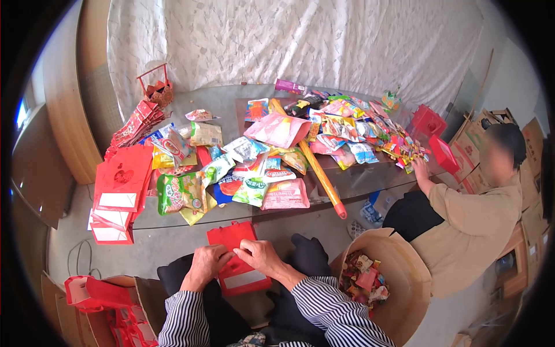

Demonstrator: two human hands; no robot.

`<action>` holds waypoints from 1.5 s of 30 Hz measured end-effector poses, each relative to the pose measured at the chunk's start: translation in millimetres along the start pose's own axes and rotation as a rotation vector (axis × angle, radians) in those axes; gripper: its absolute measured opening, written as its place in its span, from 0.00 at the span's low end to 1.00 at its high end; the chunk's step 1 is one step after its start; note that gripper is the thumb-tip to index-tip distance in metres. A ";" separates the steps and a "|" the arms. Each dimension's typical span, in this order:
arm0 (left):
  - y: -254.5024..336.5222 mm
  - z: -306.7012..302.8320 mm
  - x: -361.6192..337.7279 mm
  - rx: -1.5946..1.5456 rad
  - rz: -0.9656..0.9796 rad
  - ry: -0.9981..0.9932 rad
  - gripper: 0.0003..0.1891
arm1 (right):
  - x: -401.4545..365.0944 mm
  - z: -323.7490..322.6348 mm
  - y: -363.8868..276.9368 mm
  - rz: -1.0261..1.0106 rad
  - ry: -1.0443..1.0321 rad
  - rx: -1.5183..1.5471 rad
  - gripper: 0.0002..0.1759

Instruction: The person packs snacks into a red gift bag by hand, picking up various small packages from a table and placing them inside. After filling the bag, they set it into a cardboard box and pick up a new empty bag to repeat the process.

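Note:
A flat red paper gift bag [226, 234] with a white label panel lies across my lap. My left hand [209, 265] is closed at its left edge, with the fingers bent onto the paper. My right hand [260, 257] pinches the bag near its middle, thumb towards the left hand. The exact fold between my fingertips is too small to make out. Beyond the bag, the table edge carries a heap of snack packets, with a green snack bag [171, 194] and a pink packet [286, 195] closest to me.
Flat red bags [118, 176] are stacked at the table's left. A cardboard box [147, 301] of red bags stands at my left, a round cardboard bin [413, 283] with wrapped sweets at my right. A yellow tube [321, 176] overhangs the table edge. Another person [477, 225] reaches towards small sweets.

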State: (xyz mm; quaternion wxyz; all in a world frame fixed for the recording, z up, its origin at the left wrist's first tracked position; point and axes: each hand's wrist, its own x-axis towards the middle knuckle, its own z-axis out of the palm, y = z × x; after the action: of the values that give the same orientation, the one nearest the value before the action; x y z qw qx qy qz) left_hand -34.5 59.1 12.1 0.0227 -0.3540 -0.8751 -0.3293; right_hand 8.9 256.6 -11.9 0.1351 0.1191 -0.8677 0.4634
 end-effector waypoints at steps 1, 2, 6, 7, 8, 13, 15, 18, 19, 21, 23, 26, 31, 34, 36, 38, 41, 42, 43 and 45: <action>-1.0 1.9 0.1 0.002 0.004 0.004 0.11 | 0.1 -1.0 -2.6 0.005 0.005 0.037 0.16; -2.1 4.1 -0.5 0.004 0.004 0.010 0.11 | 0.7 -2.3 -4.5 0.009 0.005 0.076 0.16; -3.6 10.4 -1.1 0.055 0.041 0.030 0.14 | 16.1 -55.4 -56.7 0.252 -0.018 0.792 0.13; -3.1 10.3 -3.7 0.056 0.034 0.020 0.15 | 19.4 -77.4 -83.4 0.179 -0.014 0.895 0.13; -2.6 9.8 -3.3 0.056 0.033 0.009 0.15 | 19.6 -97.6 -109.4 0.022 -0.064 1.115 0.15; -5.8 10.6 -1.7 0.055 0.037 0.020 0.16 | 20.3 -166.9 -222.6 -0.702 -0.726 1.484 0.12; -7.6 10.9 -3.6 0.068 0.028 0.009 0.16 | 10.8 -183.5 -253.5 -0.700 -0.829 1.484 0.12; -0.5 4.5 -6.2 0.082 0.039 0.006 0.14 | -2.8 -178.0 -276.7 -0.766 -0.721 1.530 0.11; 0.4 2.3 -5.9 0.089 0.033 0.001 0.14 | -7.3 -176.9 -279.0 -0.769 -0.686 1.540 0.12; 0.1 0.3 -7.6 0.093 0.025 0.001 0.13 | -17.4 -174.5 -282.1 -0.754 -0.615 1.558 0.13; -1.5 -0.2 -10.0 0.086 0.022 0.011 0.13 | -27.8 -172.6 -284.9 -0.724 -0.544 1.547 0.13; -3.8 -1.8 -12.9 0.084 -0.003 0.005 0.12 | -31.7 -173.3 -290.2 -0.694 -0.517 1.488 0.13; -5.6 -1.7 -12.4 0.098 0.001 -0.016 0.13 | -18.2 -171.4 -287.2 -0.690 -0.530 1.504 0.13; -5.4 0.4 -12.5 0.094 -0.008 -0.014 0.13 | -13.2 -169.1 -286.0 -0.701 -0.523 1.518 0.13; -6.0 2.4 -11.2 0.090 -0.004 -0.012 0.13 | -11.4 -168.6 -285.1 -0.706 -0.515 1.520 0.13; -9.3 4.8 -10.2 0.086 0.009 -0.012 0.13 | -9.9 -169.2 -284.1 -0.700 -0.514 1.522 0.13; -13.2 10.5 -8.4 0.053 0.042 0.010 0.14 | -9.5 -184.8 -286.5 -0.559 -0.598 1.512 0.12; -11.6 9.8 -7.5 0.064 0.036 0.005 0.14 | -9.4 -190.3 -286.5 -0.490 -0.639 1.500 0.12; -9.6 9.1 -6.8 0.073 0.029 -0.004 0.14 | -9.5 -190.5 -285.5 -0.467 -0.639 1.493 0.12; -6.8 6.9 -6.4 0.085 0.018 -0.019 0.14 | -9.7 -188.1 -284.2 -0.465 -0.595 1.484 0.11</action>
State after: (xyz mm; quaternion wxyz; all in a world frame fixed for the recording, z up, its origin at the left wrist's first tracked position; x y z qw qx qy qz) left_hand -32.7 55.7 1.1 0.0322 -0.3635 -0.8853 -0.2883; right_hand 135.6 260.6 304.6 -0.1212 0.4711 -0.2895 0.8244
